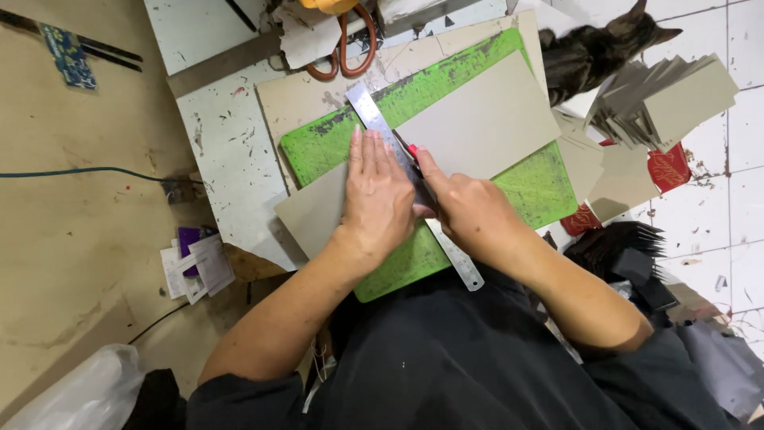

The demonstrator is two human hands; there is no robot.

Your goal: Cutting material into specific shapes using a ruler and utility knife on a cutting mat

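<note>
Bright green cutting mat [334, 143], scuffed with black marks, under a plain grey-beige card sheet [485, 119] and a silver steel ruler [368, 111]. Orange-handled scissors [344, 56] at twelve o'clock; a dark tabby-striped cat [589, 52] at one o'clock. A red-tipped knife [413, 151] at centre.

At the centre of the frame the left hand [376, 195] lies flat on the metal ruler [398, 163], and the right hand [465, 209] sits just beside it, so the middle of the green cutting mat [549, 187] is taken. The grey card sheet [485, 123] covers the mat's upper right. Orange-handled scissors [346, 52] block the top centre. A stack of cut grey cards [668, 103] and a cat [593, 52] fill the upper right. Bare counter [227, 151] lies open left of the mat.
</note>
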